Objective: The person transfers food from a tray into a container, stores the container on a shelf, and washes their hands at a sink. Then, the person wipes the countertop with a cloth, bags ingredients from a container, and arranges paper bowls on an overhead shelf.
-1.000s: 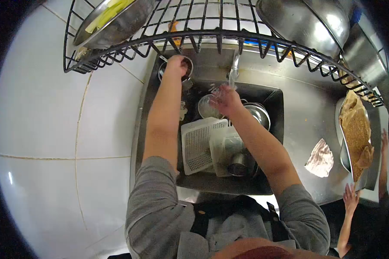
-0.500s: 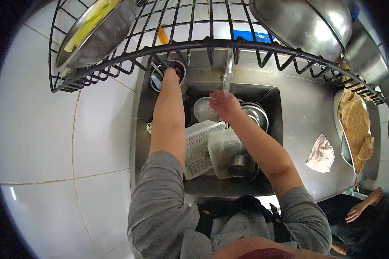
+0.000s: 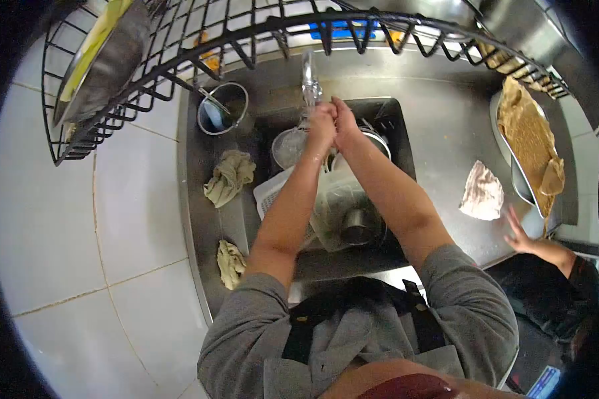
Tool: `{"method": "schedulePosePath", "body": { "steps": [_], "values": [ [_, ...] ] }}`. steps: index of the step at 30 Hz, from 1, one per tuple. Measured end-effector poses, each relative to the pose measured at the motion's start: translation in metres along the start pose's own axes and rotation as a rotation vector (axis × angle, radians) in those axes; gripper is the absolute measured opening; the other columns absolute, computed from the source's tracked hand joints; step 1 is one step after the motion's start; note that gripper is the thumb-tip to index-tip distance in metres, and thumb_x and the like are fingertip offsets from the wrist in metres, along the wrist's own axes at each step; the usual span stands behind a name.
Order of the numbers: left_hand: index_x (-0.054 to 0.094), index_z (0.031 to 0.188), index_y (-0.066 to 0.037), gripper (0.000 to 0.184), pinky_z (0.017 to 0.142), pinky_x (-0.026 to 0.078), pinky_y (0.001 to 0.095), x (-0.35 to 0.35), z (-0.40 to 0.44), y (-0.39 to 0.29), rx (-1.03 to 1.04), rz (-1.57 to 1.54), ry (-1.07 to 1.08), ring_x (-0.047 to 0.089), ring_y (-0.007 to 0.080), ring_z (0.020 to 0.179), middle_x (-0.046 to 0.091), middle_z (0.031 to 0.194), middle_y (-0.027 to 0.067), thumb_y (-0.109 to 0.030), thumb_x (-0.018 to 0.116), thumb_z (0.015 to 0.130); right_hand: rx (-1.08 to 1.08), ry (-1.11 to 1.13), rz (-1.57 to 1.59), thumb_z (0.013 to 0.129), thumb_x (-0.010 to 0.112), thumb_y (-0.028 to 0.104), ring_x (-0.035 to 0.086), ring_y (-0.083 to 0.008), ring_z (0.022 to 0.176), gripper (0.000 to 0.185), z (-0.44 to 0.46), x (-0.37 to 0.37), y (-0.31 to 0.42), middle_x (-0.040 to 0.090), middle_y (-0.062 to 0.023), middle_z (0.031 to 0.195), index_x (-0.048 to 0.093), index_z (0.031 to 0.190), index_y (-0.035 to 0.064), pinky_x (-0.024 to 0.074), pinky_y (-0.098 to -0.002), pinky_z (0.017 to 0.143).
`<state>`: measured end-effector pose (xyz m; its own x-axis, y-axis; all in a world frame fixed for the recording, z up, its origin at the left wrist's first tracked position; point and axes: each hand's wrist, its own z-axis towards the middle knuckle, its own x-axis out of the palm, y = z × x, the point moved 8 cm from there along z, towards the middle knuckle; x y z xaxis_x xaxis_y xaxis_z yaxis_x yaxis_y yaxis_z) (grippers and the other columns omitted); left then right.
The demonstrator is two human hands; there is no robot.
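My left hand (image 3: 322, 125) and my right hand (image 3: 345, 123) meet under the metal tap (image 3: 309, 76), over the back of the sink (image 3: 396, 126). The left has its fingers curled against the right; whether anything lies between them is hidden. Fingers of the right hand are stretched upward. Below them in the sink are a round strainer (image 3: 287, 147), a white perforated basket (image 3: 267, 193), a clear plastic container (image 3: 329, 209) and a metal cup (image 3: 357, 227). To the left stands a metal pot (image 3: 245, 106) with utensils and something light blue inside.
Two crumpled cloths (image 3: 230, 178) lie along the left counter. On the right counter are a whitish cloth (image 3: 482, 191) and a tray of brown food (image 3: 526, 136). Another person's hand (image 3: 522, 239) reaches over there. A black wire rack (image 3: 273, 30) holding metal bowls hangs above.
My left hand has come out of the pot and joined my right hand under the tap. The other person's hand has moved up to the right counter. The view has shifted.
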<state>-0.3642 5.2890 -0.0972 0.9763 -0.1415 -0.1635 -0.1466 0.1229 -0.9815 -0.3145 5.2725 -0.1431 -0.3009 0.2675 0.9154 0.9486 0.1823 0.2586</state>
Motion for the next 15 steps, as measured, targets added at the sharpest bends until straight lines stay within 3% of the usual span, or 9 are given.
{"method": "schedulePosePath", "body": {
  "steps": [1,2,3,5,7,9,11,13,15],
  "values": [
    [0.066,0.087,-0.004,0.013,0.064,0.049,0.0378,0.006,-0.019,0.002,0.415,0.216,-0.077,0.063,0.0231,0.072,0.064,0.081,0.0072,-0.015,0.058,0.088,-0.043,-0.089,-0.099,0.101,0.037,0.046,0.065,-0.0321,0.086,0.047,-0.011,-0.01,0.007,0.068,-0.0124,0.092,0.064,0.1,0.0077,0.0504,-0.0484,0.087],
    [0.066,0.087,-0.004,0.013,0.064,0.049,0.0378,0.007,-0.018,0.032,0.403,0.212,-0.07,0.063,0.0231,0.072,0.064,0.081,0.0072,-0.015,0.058,0.088,-0.043,-0.103,-0.097,0.101,0.037,0.046,0.065,-0.0321,0.086,0.047,-0.012,-0.02,-0.009,0.068,-0.0124,0.092,0.064,0.1,0.0077,0.0504,-0.0484,0.087],
    [0.067,0.09,-0.005,0.019,0.071,0.049,0.0399,0.01,0.002,0.08,0.099,0.012,0.035,0.063,0.025,0.077,0.066,0.086,0.008,-0.021,0.058,0.09,-0.245,-0.275,-0.222,0.101,0.04,0.047,0.064,-0.031,0.083,0.046,-0.009,-0.04,-0.019,0.067,-0.0115,0.09,0.064,0.099,0.007,0.0504,-0.0476,0.085],
    [0.069,0.093,-0.005,0.025,0.078,0.049,0.0421,0.022,0.012,0.112,-0.203,-0.189,0.137,0.063,0.027,0.082,0.068,0.092,0.0088,-0.027,0.059,0.092,-0.447,-0.442,-0.349,0.1,0.044,0.047,0.063,-0.0299,0.08,0.045,-0.02,-0.053,-0.007,0.066,-0.0106,0.087,0.063,0.097,0.0064,0.0504,-0.0468,0.083],
    [0.069,0.093,-0.006,0.026,0.077,0.049,0.0414,0.027,0.02,0.11,-0.233,-0.247,0.09,0.063,0.0251,0.082,0.069,0.092,0.0095,-0.031,0.058,0.093,0.033,0.061,-0.222,0.099,0.049,0.047,0.061,-0.0267,0.085,0.042,-0.014,-0.032,-0.005,0.066,-0.0087,0.092,0.063,0.1,0.0074,0.0485,-0.0426,0.081],
    [0.07,0.094,-0.008,0.028,0.076,0.049,0.0408,0.025,0.014,0.119,-0.283,-0.293,0.046,0.062,0.0233,0.082,0.069,0.093,0.0102,-0.034,0.058,0.093,0.055,-0.056,-0.131,0.098,0.051,0.048,0.059,-0.0244,0.091,0.04,-0.032,-0.013,-0.002,0.065,-0.0067,0.097,0.062,0.101,0.0091,0.0465,-0.0407,0.082],
    [0.07,0.095,-0.008,0.033,0.076,0.049,0.0409,0.015,0.007,0.101,-0.312,-0.304,0.003,0.063,0.0241,0.083,0.07,0.093,0.0119,-0.038,0.057,0.094,0.003,-0.204,-0.278,0.097,0.053,0.048,0.056,-0.022,0.097,0.039,-0.06,0.017,-0.027,0.063,-0.0048,0.102,0.061,0.103,0.0108,0.0445,-0.0387,0.083],
    [0.07,0.098,-0.008,0.04,0.077,0.05,0.0417,-0.003,0.0,0.053,-0.319,-0.28,-0.037,0.066,0.0276,0.083,0.071,0.092,0.0147,-0.044,0.054,0.095,-0.214,-0.166,-0.556,0.088,0.068,0.029,0.059,-0.0243,0.096,0.03,-0.067,0.033,-0.046,0.064,-0.0071,0.101,0.061,0.104,0.0055,0.0461,-0.043,0.083],
    [0.068,0.099,-0.003,0.045,0.077,0.051,0.0489,-0.002,0.0,0.017,-0.201,0.4,0.057,0.067,0.0384,0.088,0.071,0.09,0.0212,-0.045,0.053,0.096,-0.124,-0.443,-0.528,0.077,0.077,0.009,0.064,-0.0278,0.085,0.039,-0.069,0.013,-0.035,0.064,-0.011,0.096,0.059,0.111,-0.0009,0.0516,-0.0441,0.076]
  ]
}}
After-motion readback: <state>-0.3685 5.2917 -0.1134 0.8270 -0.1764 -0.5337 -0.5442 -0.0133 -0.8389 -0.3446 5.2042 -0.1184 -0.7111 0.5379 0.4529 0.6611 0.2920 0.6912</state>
